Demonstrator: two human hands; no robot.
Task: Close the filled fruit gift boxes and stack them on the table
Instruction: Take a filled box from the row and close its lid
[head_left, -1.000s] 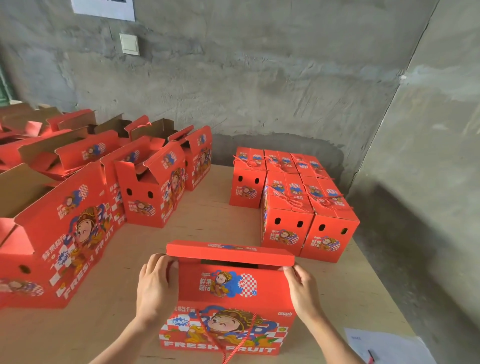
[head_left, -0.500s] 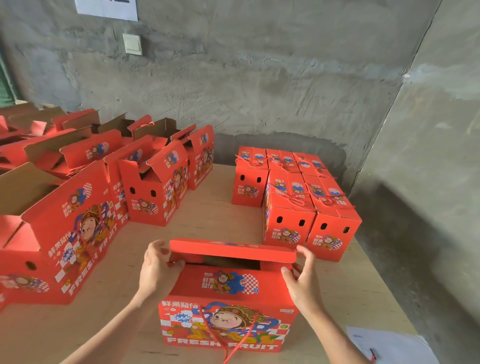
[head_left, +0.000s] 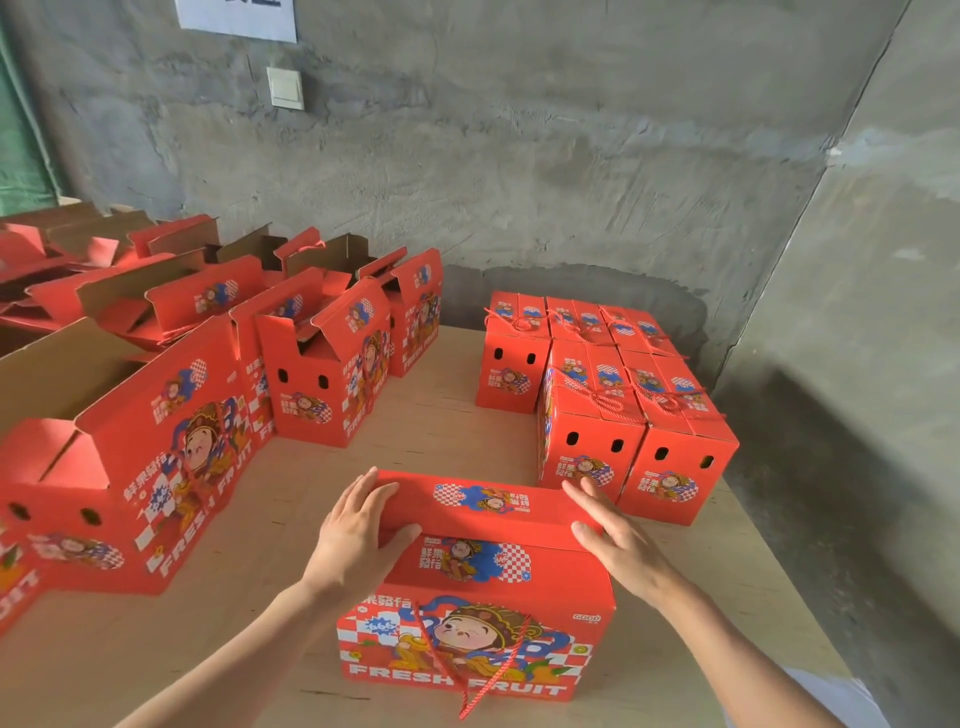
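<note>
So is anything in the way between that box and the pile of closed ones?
Nothing visible is. The box, with the left hand and right hand on its lid, sits just in front of the closed boxes; only table shows between them.

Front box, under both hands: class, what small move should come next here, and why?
Probably press the top flap down evenly until it seats. The left hand and right hand rest flat at its two ends; it covers the opening of the front box, but its near edge looks slightly raised. The red cord hangs down the front, unlike on the closed boxes.
</note>
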